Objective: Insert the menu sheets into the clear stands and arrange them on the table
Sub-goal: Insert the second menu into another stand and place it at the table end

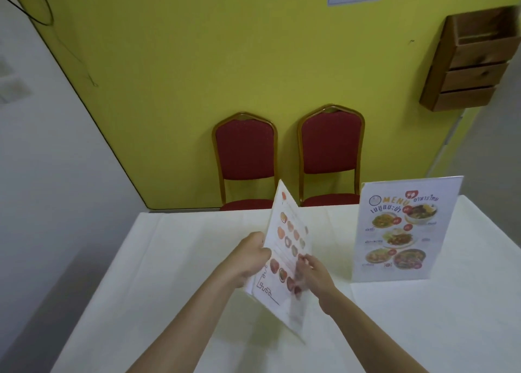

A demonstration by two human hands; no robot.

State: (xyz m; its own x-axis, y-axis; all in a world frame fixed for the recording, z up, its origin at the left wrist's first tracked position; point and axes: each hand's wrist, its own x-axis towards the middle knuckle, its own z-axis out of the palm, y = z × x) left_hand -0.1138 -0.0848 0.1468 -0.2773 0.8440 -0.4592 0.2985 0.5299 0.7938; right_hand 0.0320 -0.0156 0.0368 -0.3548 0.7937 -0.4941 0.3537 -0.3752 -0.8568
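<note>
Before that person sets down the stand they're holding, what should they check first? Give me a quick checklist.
1. Left hand grips the menu sheet: ok.
2. Right hand steadies the clear stand: ok.
3. Sheet fully seated in the stand: cannot tell, blurred.
4. Bare room on the white table for it: ok.
5. Finished stand upright on the right, apart from the hands: ok.
6. Held stand upright: not ok, it is tilted.

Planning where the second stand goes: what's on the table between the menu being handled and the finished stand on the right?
Nothing: in the head view only bare white tablecloth separates the held menu sheet from the finished stand.
</note>
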